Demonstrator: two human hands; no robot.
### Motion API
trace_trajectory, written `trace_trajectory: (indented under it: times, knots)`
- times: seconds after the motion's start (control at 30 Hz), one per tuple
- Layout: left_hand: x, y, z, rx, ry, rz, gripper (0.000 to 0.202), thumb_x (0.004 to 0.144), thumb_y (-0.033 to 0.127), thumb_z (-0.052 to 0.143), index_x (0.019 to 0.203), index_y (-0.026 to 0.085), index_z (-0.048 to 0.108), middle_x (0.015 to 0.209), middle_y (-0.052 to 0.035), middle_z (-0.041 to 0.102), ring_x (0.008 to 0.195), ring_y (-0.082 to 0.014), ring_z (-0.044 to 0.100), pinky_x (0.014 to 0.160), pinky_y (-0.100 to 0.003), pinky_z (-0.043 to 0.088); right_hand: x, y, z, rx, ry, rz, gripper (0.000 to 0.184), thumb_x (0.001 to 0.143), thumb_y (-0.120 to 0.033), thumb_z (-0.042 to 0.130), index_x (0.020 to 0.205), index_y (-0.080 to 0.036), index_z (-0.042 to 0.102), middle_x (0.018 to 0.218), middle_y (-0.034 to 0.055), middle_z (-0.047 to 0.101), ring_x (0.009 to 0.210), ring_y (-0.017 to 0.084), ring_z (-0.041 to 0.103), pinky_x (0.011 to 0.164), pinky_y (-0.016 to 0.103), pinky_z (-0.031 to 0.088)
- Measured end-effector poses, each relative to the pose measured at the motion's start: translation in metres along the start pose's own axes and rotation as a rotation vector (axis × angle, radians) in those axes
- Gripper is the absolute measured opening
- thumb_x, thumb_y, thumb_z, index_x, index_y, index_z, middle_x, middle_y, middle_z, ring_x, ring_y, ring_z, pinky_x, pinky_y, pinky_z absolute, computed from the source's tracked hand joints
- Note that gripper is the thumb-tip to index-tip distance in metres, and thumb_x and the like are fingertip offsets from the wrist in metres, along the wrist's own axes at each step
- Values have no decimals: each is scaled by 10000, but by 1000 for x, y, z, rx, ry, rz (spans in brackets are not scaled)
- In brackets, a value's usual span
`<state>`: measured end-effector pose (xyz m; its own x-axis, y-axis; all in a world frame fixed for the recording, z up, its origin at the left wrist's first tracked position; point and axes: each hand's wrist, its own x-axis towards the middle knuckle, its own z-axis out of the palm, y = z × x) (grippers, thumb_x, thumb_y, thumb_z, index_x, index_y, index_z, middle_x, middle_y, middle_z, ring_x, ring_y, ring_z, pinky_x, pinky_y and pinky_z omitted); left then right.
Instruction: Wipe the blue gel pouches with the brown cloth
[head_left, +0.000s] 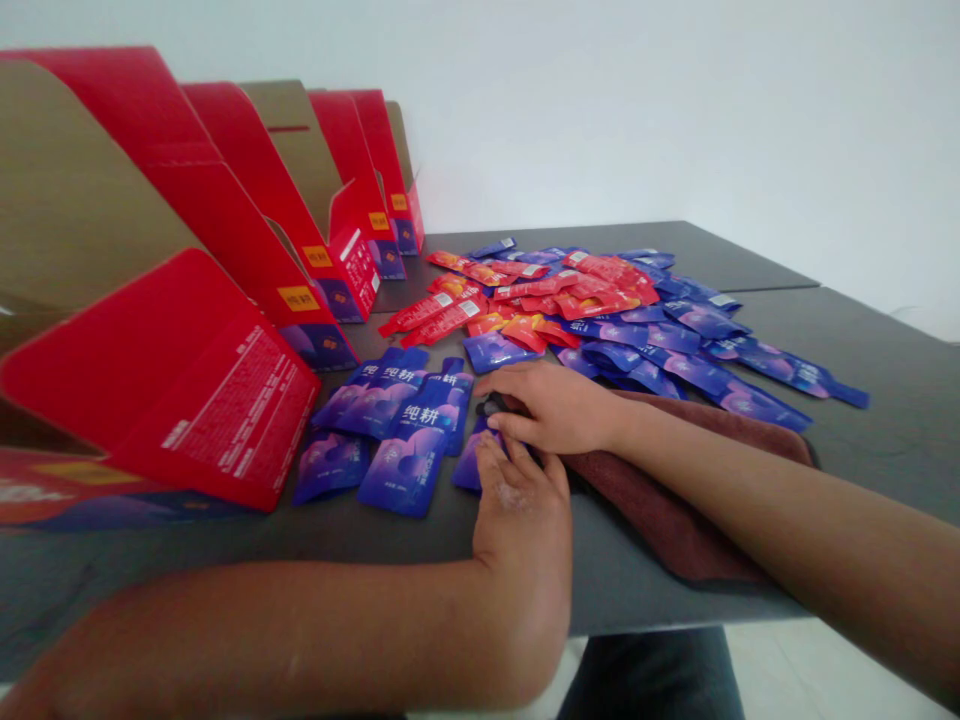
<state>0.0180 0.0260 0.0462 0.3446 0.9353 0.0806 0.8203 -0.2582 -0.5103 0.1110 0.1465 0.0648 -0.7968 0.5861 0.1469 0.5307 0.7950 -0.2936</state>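
Observation:
My left hand (521,500) is bent over a blue-purple pouch (469,460) near the front of the table, fingers curled at its right side. My right hand (551,400) reaches in from the right, its fingers closed just above the left fingertips, and the two hands touch. A small dark object (491,405) shows at the right fingertips; its kind is unclear. The fingers hide most of this pouch. Left of the hands, several more blue pouches (409,455) lie overlapping, printed with white characters.
Red cardboard boxes (247,420) with open flaps stand in a row along the left. A heap of red sachets (607,280) and blue sachets (701,320) lies behind the hands. A brown cloth pad (667,520) rests under the right forearm on the dark table (405,550).

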Motion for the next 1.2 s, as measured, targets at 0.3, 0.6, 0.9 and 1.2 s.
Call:
trace_trajectory:
  times: [0.3, 0.6, 0.9, 1.2]
  knots:
    - [-2, 1, -1, -17, -4, 6, 480, 854, 41, 391, 1319, 49, 509, 1238, -260, 639, 1127, -310, 627, 993, -451, 474, 0, 1, 1, 18, 24, -8, 354, 879, -311, 549, 1200, -174, 606, 1023, 96, 683, 937, 221, 611, 808, 337, 434]
    - [-1, 0, -1, 45, -4, 21, 490, 850, 42, 363, 1315, 55, 514, 1216, -255, 653, 1116, -316, 632, 979, -437, 483, 0, -1, -1, -3, -6, 3, 371, 890, -322, 514, 1214, -161, 596, 1071, 109, 678, 983, 235, 613, 833, 352, 440]
    - [1, 2, 0, 15, -7, 7, 487, 856, 46, 372, 1325, 52, 505, 1229, -256, 645, 1125, -324, 625, 975, -441, 491, 0, -1, 0, 6, 3, 7, 366, 888, -321, 520, 1209, -164, 598, 1034, 92, 683, 927, 216, 614, 810, 331, 428]
    - [1, 0, -1, -2, -28, 16, 487, 864, 52, 377, 1338, 64, 492, 1253, -233, 639, 1139, -325, 617, 977, -459, 486, 0, 0, 0, 35, 31, 2, 337, 861, -301, 578, 1176, -190, 618, 1021, 83, 684, 914, 214, 612, 783, 319, 428]
